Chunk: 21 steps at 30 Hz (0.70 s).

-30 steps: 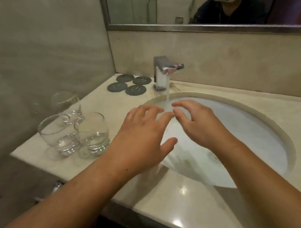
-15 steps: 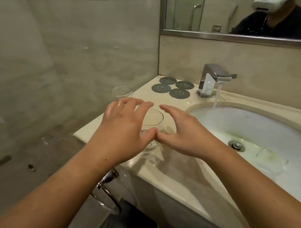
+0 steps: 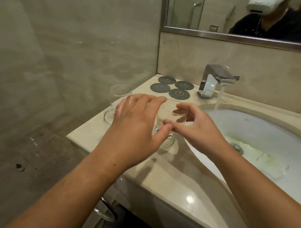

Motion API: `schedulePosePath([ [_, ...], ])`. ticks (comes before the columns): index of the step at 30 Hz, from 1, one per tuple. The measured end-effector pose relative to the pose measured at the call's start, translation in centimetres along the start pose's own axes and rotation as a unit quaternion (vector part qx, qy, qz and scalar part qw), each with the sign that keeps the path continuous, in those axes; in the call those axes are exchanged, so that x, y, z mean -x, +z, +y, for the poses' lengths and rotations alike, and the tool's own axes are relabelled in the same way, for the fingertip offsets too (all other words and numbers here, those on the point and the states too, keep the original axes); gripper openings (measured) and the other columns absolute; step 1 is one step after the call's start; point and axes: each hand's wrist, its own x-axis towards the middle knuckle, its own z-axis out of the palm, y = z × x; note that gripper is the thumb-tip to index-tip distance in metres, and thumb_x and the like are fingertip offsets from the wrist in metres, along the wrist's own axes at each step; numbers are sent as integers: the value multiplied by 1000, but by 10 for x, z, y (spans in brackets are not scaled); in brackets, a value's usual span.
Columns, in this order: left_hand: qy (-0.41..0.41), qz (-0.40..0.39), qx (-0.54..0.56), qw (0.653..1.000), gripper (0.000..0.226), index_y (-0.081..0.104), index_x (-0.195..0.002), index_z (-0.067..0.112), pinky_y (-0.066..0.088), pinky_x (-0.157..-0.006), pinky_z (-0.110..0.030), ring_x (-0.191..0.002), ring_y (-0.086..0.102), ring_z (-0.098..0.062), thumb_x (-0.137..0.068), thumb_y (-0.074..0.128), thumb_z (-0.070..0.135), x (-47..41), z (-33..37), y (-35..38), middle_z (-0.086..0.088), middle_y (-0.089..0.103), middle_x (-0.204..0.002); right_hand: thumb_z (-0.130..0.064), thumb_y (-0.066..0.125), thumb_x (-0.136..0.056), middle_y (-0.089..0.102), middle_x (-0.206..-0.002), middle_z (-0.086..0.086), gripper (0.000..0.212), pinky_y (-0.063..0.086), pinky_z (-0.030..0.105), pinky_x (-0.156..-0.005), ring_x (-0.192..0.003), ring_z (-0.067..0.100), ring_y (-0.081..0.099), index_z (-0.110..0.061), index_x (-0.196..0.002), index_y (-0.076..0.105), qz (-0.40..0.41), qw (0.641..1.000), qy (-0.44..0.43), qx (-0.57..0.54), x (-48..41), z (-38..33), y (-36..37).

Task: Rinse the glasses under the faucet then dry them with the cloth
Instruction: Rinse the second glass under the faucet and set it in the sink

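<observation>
1. Step in hand, as I judge it: picking a glass off the counter (image 3: 160, 174) to carry it to the running faucet (image 3: 216, 81). No rinse has begun on this one.
2. Left hand (image 3: 136, 123): fingers spread, curved over the near glass (image 3: 167, 122), thumb low on its side. Right hand (image 3: 196, 125): fingertips at the rim on the far side, thumb meeting the left thumb. Both hands wrap the glass loosely; whether they bear on it firmly, I cannot tell, since the clear wall hides the contact.
3. The glass stands upright on the counter, left of the sink (image 3: 265, 127). Two further glasses (image 3: 119, 93) sit behind the left hand, nearer the wall.
4. Another glass appears to lie in the basin near the drain (image 3: 236, 147); outline faint.
5. Water stream falls at the sink's back edge. Four dark coasters (image 3: 178, 93) just left of the faucet.
6. Next move calls for: close the grip, lift clear of the neighbouring glasses, carry rightward under the stream. Wet glass, so slip risk.
7. Cloth not in view.
</observation>
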Motion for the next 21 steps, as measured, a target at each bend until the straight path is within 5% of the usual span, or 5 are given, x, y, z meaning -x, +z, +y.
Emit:
schedulePosePath([
  [4, 24, -24, 79, 996, 59, 47, -154, 29, 34, -118, -39, -141, 35, -16, -101, 57, 50, -17, 28, 19, 7, 53, -150, -50, 94, -74, 73, -121, -5, 73, 59, 36, -91, -107, 12, 72, -23, -133, 61, 84, 991, 73, -69, -13, 18, -36],
  [11, -68, -166, 183, 967, 70, 41, -160, 25, 37, -118, -36, -147, 42, -24, -100, 69, 45, -81, 51, 88, -1, 46, -158, -59, 99, -55, 71, -115, 2, 96, 56, 31, -76, -101, 19, 73, -8, -125, 60, 154, 949, 187, -200, -24, 68, -77],
  [13, -104, -185, 214, 953, 73, 39, -161, 23, 41, -116, -37, -147, 45, -23, -99, 71, 43, -104, 54, 105, -3, 44, -161, -63, 99, -52, 69, -130, 8, 106, 58, 30, -76, -110, 23, 73, -3, -131, 62, 163, 935, 203, -242, -33, 76, -85],
  [17, -176, -239, 308, 904, 76, 38, -161, 19, 47, -83, -27, -119, 58, -14, -96, 75, 34, -144, 60, 128, -1, 52, -151, -37, 85, -88, 76, -96, 5, 43, 58, 30, -79, -85, 21, 76, -7, -115, 73, 171, 898, 227, -336, -50, 77, -93],
  [21, -209, -261, 380, 862, 63, 46, -147, 21, 45, -73, -21, -99, 63, -2, -94, 79, 27, -164, 55, 153, 6, 66, -121, -38, 82, -91, 73, -91, 6, 33, 56, 29, -72, -66, 16, 72, -10, -108, 78, 181, 867, 244, -395, -70, 78, -87],
])
